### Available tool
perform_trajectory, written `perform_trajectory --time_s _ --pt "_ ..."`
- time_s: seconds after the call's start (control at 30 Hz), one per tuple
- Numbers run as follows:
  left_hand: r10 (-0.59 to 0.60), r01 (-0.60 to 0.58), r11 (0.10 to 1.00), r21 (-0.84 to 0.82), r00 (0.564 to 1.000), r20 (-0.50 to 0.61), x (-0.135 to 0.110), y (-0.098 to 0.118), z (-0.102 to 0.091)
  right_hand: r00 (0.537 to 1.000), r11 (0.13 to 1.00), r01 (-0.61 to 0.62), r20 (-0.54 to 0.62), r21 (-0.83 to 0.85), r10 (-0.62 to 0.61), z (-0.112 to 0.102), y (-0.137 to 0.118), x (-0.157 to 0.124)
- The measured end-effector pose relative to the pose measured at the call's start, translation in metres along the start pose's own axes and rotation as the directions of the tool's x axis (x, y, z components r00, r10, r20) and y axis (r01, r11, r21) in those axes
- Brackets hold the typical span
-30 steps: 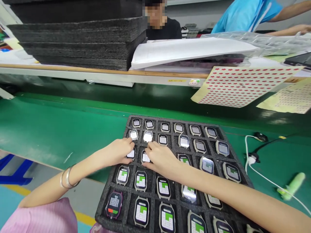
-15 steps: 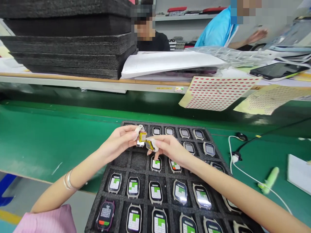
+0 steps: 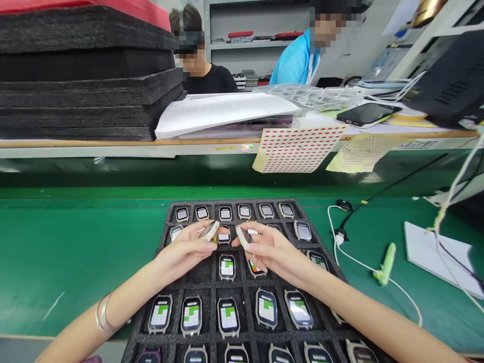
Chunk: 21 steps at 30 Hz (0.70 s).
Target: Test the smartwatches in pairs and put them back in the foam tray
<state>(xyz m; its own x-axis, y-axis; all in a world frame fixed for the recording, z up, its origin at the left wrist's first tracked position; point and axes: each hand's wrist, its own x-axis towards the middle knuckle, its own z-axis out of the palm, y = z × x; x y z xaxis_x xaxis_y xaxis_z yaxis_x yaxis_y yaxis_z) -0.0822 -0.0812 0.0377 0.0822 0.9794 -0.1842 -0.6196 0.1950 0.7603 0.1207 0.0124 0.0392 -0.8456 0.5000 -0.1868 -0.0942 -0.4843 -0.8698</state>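
A pale smartwatch body (image 3: 209, 231) is pinched in my left hand (image 3: 185, 254), its dark face tilted up and a small yellow piece showing beneath it. Opposite it, my right hand (image 3: 278, 249) grips a second pale smartwatch body (image 3: 244, 237), turned partly on edge. The two are a short gap apart. Both hands hover over a black foam tray (image 3: 198, 275) whose pockets hold rows of watches. One watch with a green and white screen (image 3: 227, 267) lies just below the hands. Fingers of my right hand partly cover another lit watch (image 3: 257, 268).
Black foam trays (image 3: 86, 91) are stacked on the shelf at left. Papers (image 3: 227, 111) and a phone (image 3: 368, 115) lie farther along it; sticker sheets (image 3: 300, 149) hang from its edge. A white cable (image 3: 372, 258), a green object (image 3: 387, 264) and a white pad (image 3: 440, 254) are at right. Two people are beyond.
The camera view has shifted right. My hands have moved slightly apart, each with its watch, and both watches are turned so their dark faces show. Less of the yellow pieces is visible.
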Motion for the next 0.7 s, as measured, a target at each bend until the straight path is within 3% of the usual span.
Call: perform_trajectory --time_s 0.2,0.37,0.53,0.7 --pt "0.012 -0.002 0.986 0.169 0.998 -0.063 0.002 -0.003 -0.001 0.998 0.994 0.062 -0.001 -0.091 -0.062 -0.002 0.001 -0.001" --pt "0.049 -0.041 0.967 0.25 0.998 -0.025 0.001 0.002 0.01 0.988 0.948 0.123 -0.053 -0.292 -0.145 0.001 0.006 -0.002" --pt "-0.054 0.056 0.985 0.162 0.998 -0.016 0.005 -0.001 0.004 0.98 0.916 0.146 -0.072 -0.374 -0.186 0.004 0.008 -0.008" --pt "-0.189 0.193 0.981 -0.026 0.977 0.094 0.01 -0.003 -0.004 0.972 0.898 0.177 -0.073 -0.402 -0.224 0.003 0.008 -0.011"
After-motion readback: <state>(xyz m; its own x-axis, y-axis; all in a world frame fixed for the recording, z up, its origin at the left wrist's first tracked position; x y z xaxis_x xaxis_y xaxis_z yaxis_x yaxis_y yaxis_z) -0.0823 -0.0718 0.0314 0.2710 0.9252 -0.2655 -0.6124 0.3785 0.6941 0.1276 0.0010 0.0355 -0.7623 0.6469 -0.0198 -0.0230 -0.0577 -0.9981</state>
